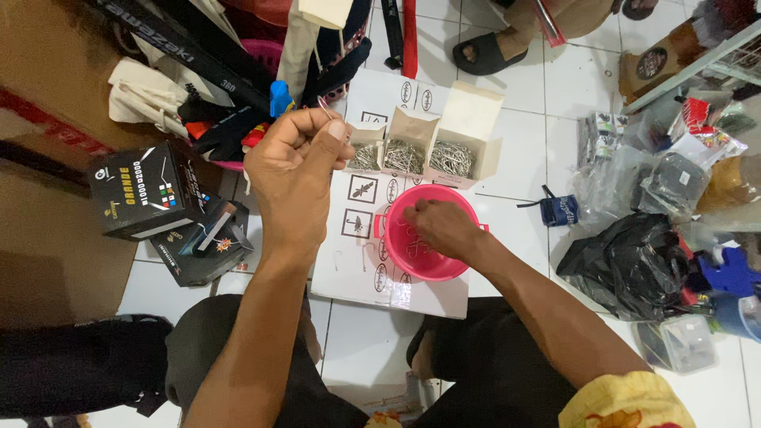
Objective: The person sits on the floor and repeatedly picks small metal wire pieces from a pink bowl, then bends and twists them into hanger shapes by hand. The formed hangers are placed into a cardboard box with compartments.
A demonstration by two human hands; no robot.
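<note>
Left hand pinches thin wire hook — right hand in round pink bowl

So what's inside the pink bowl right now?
Thin metal wire pieces lie in the pink bowl. The right hand reaches in and covers much of the inside, so the rest is hidden.

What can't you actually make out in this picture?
- Head view: what the right hand touches in the pink bowl; the hand covers it.
- The thin metal piece pinched by the left hand: too small to identify.
- The person's sandalled foot: cut off by the top edge.
</note>
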